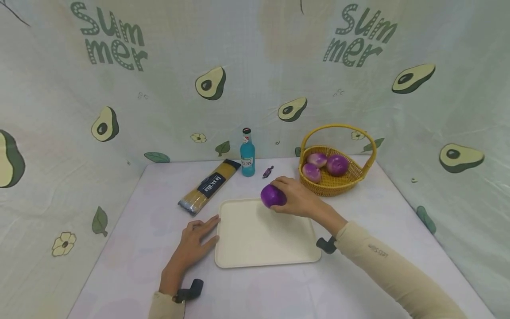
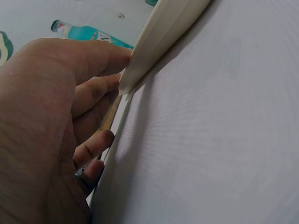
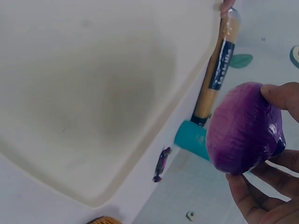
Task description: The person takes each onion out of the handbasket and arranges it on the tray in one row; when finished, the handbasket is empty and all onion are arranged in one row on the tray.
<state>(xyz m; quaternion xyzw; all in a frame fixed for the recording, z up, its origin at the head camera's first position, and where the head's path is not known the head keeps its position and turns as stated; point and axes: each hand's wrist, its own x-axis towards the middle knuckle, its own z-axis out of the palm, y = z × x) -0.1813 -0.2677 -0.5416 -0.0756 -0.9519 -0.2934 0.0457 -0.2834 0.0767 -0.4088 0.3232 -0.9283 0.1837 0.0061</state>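
Observation:
My right hand [image 1: 295, 197] grips a round purple onion [image 1: 273, 196] above the far right part of a cream tray [image 1: 263, 239]. In the right wrist view, thumb and fingers hold the onion [image 3: 245, 128] from opposite sides, clear of the tray [image 3: 93, 93]. At the tray's left edge lies my left hand [image 1: 195, 243], fingers extended, thumb and fingertips touching the rim. The left wrist view shows that thumb against the tray rim [image 2: 156, 42]. Several more purple-and-white onions [image 1: 337, 165] sit inside a yellow wicker basket [image 1: 332, 190] at the back right.
Behind the tray stand a blue bottle [image 1: 247, 155] and a small purple wrapped candy [image 1: 268, 172]. A pack of spaghetti [image 1: 210, 186] lies at an angle on the white table [image 1: 139, 230], left of the bottle. A printed cloth [image 1: 247, 53] hangs behind the table.

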